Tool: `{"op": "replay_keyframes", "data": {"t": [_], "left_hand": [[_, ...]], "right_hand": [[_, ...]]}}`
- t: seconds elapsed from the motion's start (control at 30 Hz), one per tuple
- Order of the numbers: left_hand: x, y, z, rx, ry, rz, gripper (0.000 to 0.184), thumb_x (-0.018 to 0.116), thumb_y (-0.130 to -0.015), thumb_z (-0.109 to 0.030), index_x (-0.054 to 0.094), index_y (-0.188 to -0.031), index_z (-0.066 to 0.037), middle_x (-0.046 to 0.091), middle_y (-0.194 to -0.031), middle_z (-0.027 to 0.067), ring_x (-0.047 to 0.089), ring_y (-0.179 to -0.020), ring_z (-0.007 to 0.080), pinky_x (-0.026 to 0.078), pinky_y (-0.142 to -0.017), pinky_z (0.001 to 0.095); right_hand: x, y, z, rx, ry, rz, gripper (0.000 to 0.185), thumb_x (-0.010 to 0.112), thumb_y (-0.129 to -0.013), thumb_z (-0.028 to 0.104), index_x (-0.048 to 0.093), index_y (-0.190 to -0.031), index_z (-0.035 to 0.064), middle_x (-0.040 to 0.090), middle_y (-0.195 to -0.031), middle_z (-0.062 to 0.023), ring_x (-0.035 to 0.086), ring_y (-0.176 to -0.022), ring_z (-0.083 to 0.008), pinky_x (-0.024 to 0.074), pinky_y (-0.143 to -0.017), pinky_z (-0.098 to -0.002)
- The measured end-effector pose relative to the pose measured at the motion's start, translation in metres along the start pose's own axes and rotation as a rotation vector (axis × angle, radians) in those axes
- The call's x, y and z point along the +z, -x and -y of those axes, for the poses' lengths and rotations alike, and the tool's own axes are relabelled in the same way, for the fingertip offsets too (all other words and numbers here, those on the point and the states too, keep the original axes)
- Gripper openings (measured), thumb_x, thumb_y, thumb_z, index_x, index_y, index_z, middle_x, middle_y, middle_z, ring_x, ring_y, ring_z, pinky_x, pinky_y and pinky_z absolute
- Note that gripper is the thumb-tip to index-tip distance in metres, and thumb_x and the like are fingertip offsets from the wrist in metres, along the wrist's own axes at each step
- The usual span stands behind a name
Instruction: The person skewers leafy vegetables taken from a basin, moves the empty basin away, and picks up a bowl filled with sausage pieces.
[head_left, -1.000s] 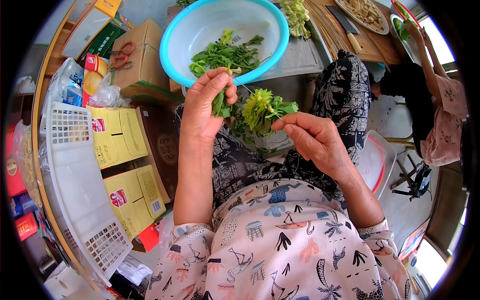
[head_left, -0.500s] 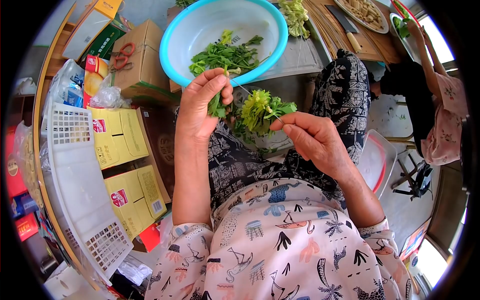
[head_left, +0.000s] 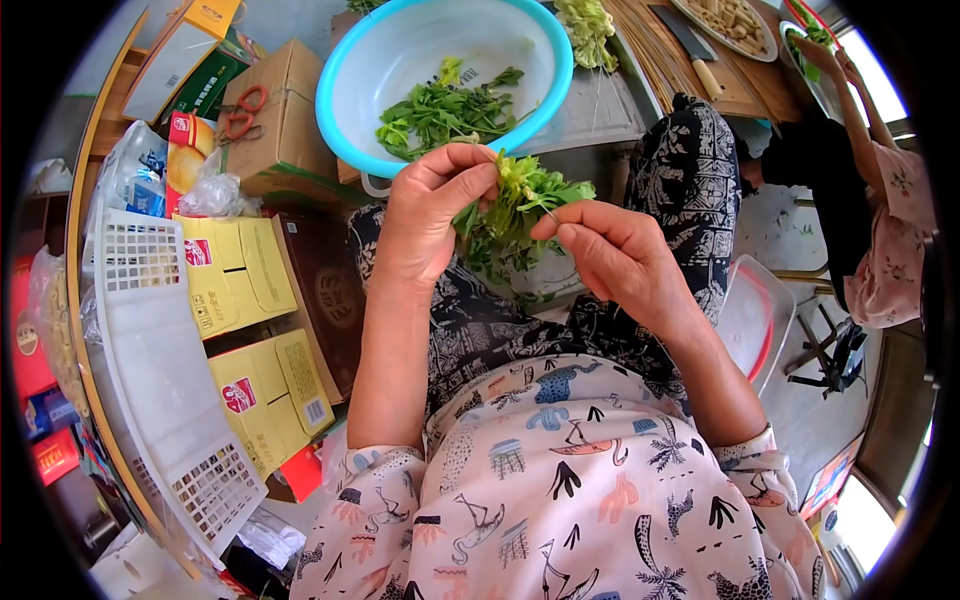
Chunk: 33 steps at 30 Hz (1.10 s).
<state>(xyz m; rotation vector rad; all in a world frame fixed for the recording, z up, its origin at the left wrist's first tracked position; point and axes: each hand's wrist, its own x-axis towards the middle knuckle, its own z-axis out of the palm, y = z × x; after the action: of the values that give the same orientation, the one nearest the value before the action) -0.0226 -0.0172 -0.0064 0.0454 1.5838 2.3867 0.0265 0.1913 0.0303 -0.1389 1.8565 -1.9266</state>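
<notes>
My right hand [head_left: 625,255] pinches one end of a thin skewer [head_left: 551,216], of which only a short piece shows. Bunched on the skewer are leafy greens [head_left: 530,190], pale yellow-green in part and darker green elsewhere. My left hand [head_left: 440,205] is closed, thumb and fingers pinching a leafy green at the far side of the bunch. Its fingers hide the skewer's other end. Just beyond my hands is a white basin with a blue rim [head_left: 328,110], holding loose greens [head_left: 445,115]. More greens [head_left: 500,262] lie below the bunch, partly hidden.
At the left are a cardboard box [head_left: 290,130] with red-handled scissors [head_left: 241,115], yellow cartons [head_left: 270,400] and a white plastic basket [head_left: 150,350]. A knife [head_left: 690,45], skewers and a food plate [head_left: 735,25] lie at the back right. Another person [head_left: 890,230] reaches over greens there.
My left hand has moved right, bringing its green up against the bunch on the skewer. The skewer stretch seen between them is now covered. The other person's hands have shifted slightly.
</notes>
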Motion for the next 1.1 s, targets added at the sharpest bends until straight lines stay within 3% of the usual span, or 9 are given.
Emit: {"op": "replay_keyframes", "data": {"t": [0.23,0.3,0.63,0.67,0.77,0.97,1.03,1.07,1.1], "left_hand": [[0.001,-0.014,0.003,0.063,-0.103,-0.034,0.018,0.064,-0.083,-0.004,0.063,-0.100,-0.001,0.064,-0.095,0.0026,0.058,-0.089,0.0090,0.045,-0.083,0.0234],[-0.018,-0.028,0.002,0.142,-0.256,-0.098,0.018,0.059,-0.085,-0.003,0.062,-0.103,-0.001,0.064,-0.098,0.0060,0.059,-0.092,0.0128,0.045,-0.084,0.0261],[-0.104,-0.152,-0.005,0.053,-0.819,-0.361,0.015,0.057,-0.087,-0.009,0.066,-0.096,0.000,0.066,-0.092,0.0063,0.064,-0.080,0.0122,0.049,-0.071,0.0241],[-0.116,-0.168,0.006,0.103,-0.789,-0.364,0.016,0.059,-0.084,-0.011,0.069,-0.093,-0.003,0.068,-0.082,0.0054,0.064,-0.074,0.0101,0.049,-0.067,0.0247],[-0.122,-0.202,0.021,0.029,-0.866,-0.411,0.015,0.061,-0.082,-0.013,0.069,-0.090,-0.003,0.067,-0.076,0.0040,0.063,-0.073,0.0098,0.049,-0.065,0.0236],[-0.141,-0.251,0.070,0.146,-1.221,-0.367,0.016,0.064,-0.076,-0.018,0.070,-0.090,-0.012,0.069,-0.080,0.0087,0.065,-0.075,0.0239,0.050,-0.070,0.0358],[-0.145,-0.259,0.084,0.199,-1.493,-0.419,0.021,0.065,-0.076,-0.017,0.069,-0.096,-0.014,0.067,-0.091,0.0094,0.063,-0.086,0.0262,0.050,-0.075,0.0375],[-0.143,-0.261,0.084,0.108,-1.525,-0.397,0.026,0.067,-0.075,-0.017,0.066,-0.101,-0.015,0.061,-0.104,0.0106,0.060,-0.096,0.0287,0.049,-0.080,0.0394],[-0.145,-0.265,0.083,0.110,-1.524,-0.392,0.026,0.067,-0.075,-0.017,0.066,-0.101,-0.015,0.061,-0.104,0.0106,0.060,-0.096,0.0287,0.049,-0.080,0.0394]], "right_hand": [[-0.011,-0.005,-0.008,0.034,-0.050,-0.002,0.020,0.047,-0.095,0.013,0.062,-0.099,0.0004,0.041,-0.056,0.0061,0.034,-0.048,-0.0018,0.0269,-0.043,-0.0188],[-0.017,-0.006,-0.014,0.034,-0.051,-0.014,0.020,0.047,-0.095,0.013,0.062,-0.099,0.0002,0.042,-0.056,0.0059,0.035,-0.047,-0.0019,0.0271,-0.043,-0.0188],[-0.046,-0.011,-0.037,0.097,-0.121,-0.099,0.020,0.047,-0.095,0.012,0.061,-0.099,-0.0010,0.042,-0.053,0.0053,0.035,-0.045,-0.0015,0.0275,-0.043,-0.0179],[-0.048,-0.012,-0.039,0.094,-0.120,-0.106,0.020,0.047,-0.095,0.012,0.061,-0.100,-0.0010,0.042,-0.053,0.0054,0.035,-0.045,-0.0015,0.0276,-0.043,-0.0178],[-0.049,-0.014,-0.041,0.094,-0.124,-0.121,0.020,0.046,-0.095,0.012,0.061,-0.100,-0.0009,0.041,-0.053,0.0058,0.035,-0.046,-0.0015,0.0277,-0.043,-0.0175],[-0.047,-0.018,-0.043,0.125,-0.172,-0.117,0.018,0.049,-0.095,0.012,0.062,-0.101,0.0011,0.041,-0.057,0.0068,0.035,-0.048,-0.0013,0.0280,-0.044,-0.0173],[-0.048,-0.019,-0.044,0.119,-0.166,-0.117,0.017,0.049,-0.095,0.013,0.062,-0.100,0.0017,0.041,-0.057,0.0068,0.035,-0.049,-0.0012,0.0283,-0.044,-0.0172],[-0.048,-0.020,-0.043,0.122,-0.170,-0.103,0.017,0.049,-0.095,0.013,0.062,-0.100,0.0018,0.042,-0.057,0.0067,0.036,-0.049,-0.0012,0.0285,-0.044,-0.0172],[-0.048,-0.019,-0.043,0.123,-0.174,-0.090,0.017,0.049,-0.095,0.013,0.062,-0.100,0.0018,0.042,-0.057,0.0066,0.036,-0.049,-0.0013,0.0287,-0.045,-0.0173]]}}
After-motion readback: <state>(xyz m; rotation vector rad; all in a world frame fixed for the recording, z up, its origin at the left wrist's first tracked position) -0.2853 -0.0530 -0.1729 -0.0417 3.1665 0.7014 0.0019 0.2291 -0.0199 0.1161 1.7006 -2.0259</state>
